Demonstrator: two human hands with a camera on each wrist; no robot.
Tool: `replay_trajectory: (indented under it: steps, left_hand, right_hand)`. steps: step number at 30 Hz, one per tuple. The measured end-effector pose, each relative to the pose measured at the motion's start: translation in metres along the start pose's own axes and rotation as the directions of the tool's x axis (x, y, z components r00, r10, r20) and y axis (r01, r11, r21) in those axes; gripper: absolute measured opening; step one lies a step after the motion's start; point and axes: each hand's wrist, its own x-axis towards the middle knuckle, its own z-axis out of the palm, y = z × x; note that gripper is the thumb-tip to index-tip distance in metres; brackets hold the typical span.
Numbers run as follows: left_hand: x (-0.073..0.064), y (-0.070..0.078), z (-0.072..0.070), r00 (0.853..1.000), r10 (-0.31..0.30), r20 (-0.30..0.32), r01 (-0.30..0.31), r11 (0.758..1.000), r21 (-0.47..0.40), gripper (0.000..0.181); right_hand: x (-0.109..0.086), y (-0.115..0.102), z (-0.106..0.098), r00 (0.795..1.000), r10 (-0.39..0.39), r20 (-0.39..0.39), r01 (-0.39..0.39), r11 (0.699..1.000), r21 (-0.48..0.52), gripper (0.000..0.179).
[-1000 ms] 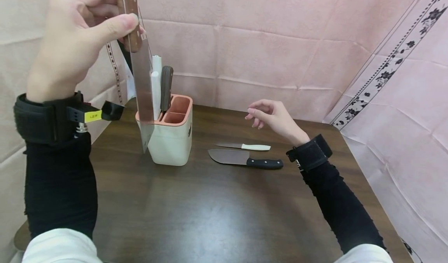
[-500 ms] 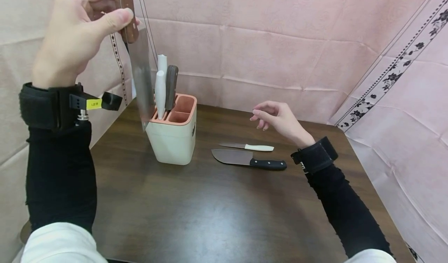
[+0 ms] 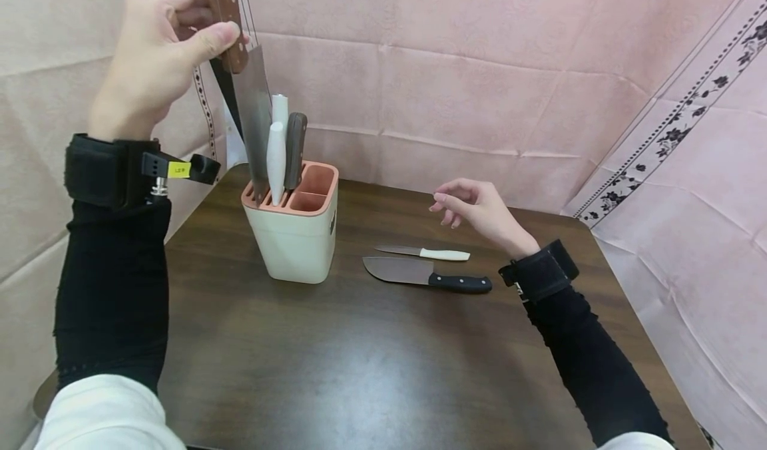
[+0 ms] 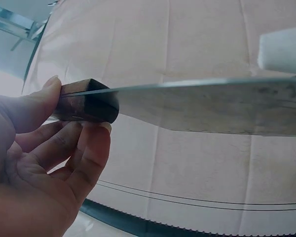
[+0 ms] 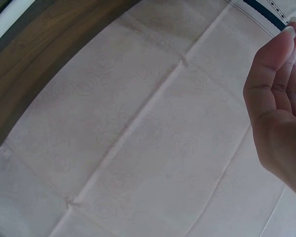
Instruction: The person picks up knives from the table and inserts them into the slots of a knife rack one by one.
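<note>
My left hand (image 3: 158, 57) pinches the brown wooden handle of a wide-bladed kitchen knife (image 3: 254, 114) between thumb and fingers. The blade points down, its lower end at the left slots of a white knife block (image 3: 293, 247) with an orange top; how deep the tip sits cannot be told. Two white-handled knives and a dark-handled knife (image 3: 295, 150) stand in that block. In the left wrist view the handle (image 4: 86, 101) lies between thumb and fingertips. My right hand (image 3: 479, 214) hovers above the table, fingers loosely curled, holding nothing.
On the brown table (image 3: 335, 363) lie a small knife with a white handle (image 3: 445, 255) and, nearer me, a broad knife with a black handle (image 3: 460, 283). Pink patterned cloth (image 3: 455, 84) hangs behind the table and along its sides.
The wooden-handled knife has come from in front of the block to its top left slots, its blade end now within the rim. My right hand stays nearly where it was.
</note>
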Motion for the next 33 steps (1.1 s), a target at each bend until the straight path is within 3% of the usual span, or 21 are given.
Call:
replay_trajectory:
  steps: [9, 18, 26, 33]
  left_hand:
    - [0.007, -0.008, 0.006, 0.999, -0.033, -0.009, 0.033, 0.999, 0.006, 0.039]
    - [0.006, -0.016, 0.012, 0.997, -0.072, 0.032, 0.069, 0.995, 0.074, 0.040]
    - [-0.005, -0.036, 0.013, 0.981, -0.171, 0.096, 0.141, 0.956, 0.256, 0.048]
    - [-0.015, -0.056, 0.016, 0.964, -0.225, 0.143, 0.174, 0.937, 0.301, 0.049]
  right_hand:
    - [-0.002, 0.004, 0.001, 1.000, 0.012, -0.009, -0.012, 1.000, 0.014, 0.028]
    - [-0.004, 0.009, 0.001, 0.999, 0.035, -0.008, -0.035, 0.999, 0.036, 0.027]
    - [-0.004, 0.013, 0.000, 0.999, 0.048, -0.005, -0.048, 0.998, 0.044, 0.028]
    - [-0.004, 0.015, 0.000, 0.999, 0.040, -0.001, -0.040, 0.998, 0.045, 0.028]
